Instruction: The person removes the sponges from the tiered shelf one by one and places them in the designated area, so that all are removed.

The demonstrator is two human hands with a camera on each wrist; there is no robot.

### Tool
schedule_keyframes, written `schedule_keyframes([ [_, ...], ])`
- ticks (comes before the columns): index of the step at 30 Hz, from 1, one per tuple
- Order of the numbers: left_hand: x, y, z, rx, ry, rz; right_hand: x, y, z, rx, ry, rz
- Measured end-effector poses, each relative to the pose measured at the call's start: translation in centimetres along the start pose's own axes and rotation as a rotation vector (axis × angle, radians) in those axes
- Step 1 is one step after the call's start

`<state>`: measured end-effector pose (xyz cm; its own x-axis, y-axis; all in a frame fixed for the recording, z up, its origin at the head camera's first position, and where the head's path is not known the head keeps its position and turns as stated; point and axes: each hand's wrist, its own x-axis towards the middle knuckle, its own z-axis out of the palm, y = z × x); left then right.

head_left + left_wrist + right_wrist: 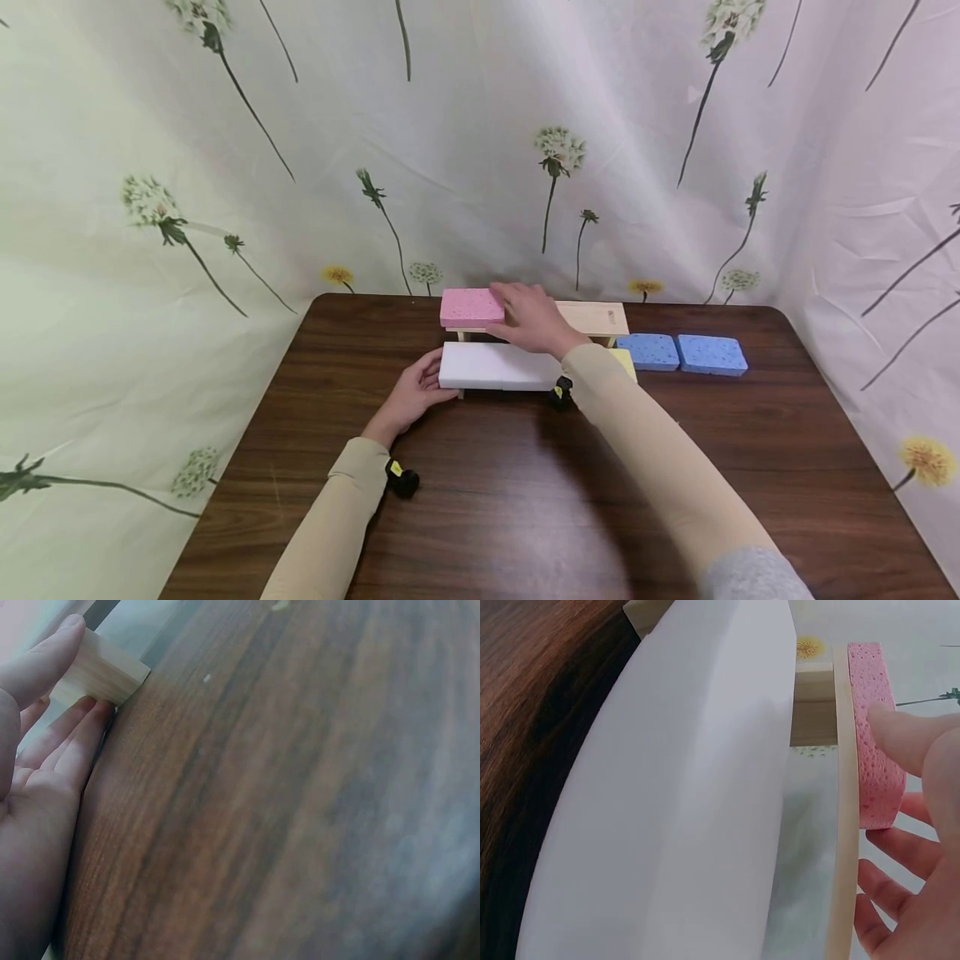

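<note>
Mid-frame, a sponge lies on the rear stand behind blocks on the front stand, two more sponges to the right.

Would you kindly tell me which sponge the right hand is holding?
The pink sponge at the left end of the rear wooden stand; the right hand pinches it, while both blue sponges lie untouched on the table.
</note>
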<state>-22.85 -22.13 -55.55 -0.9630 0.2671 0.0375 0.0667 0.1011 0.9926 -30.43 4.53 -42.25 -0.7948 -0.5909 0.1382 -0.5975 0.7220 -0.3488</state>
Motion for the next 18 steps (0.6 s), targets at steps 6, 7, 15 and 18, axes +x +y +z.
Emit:
schedule_keyframes([
  [6,0.02,-0.04,-0.07,-0.009,-0.011,0.004,0.11,-0.36,0.01,0.052,0.024,0.043],
  [7,0.02,-0.01,-0.08,-0.012,-0.011,0.003,0.09,-0.39,-0.02,0.061,0.028,0.048],
  [15,-0.07,0.12,-0.07,-0.008,-0.004,-0.003,-0.03,-0.47,0.19,0.11,0.037,0.103],
  [18,0.06,0.1,-0.09,-0.014,-0.005,-0.005,-0.06,-0.47,0.18,0.123,0.036,0.116],
])
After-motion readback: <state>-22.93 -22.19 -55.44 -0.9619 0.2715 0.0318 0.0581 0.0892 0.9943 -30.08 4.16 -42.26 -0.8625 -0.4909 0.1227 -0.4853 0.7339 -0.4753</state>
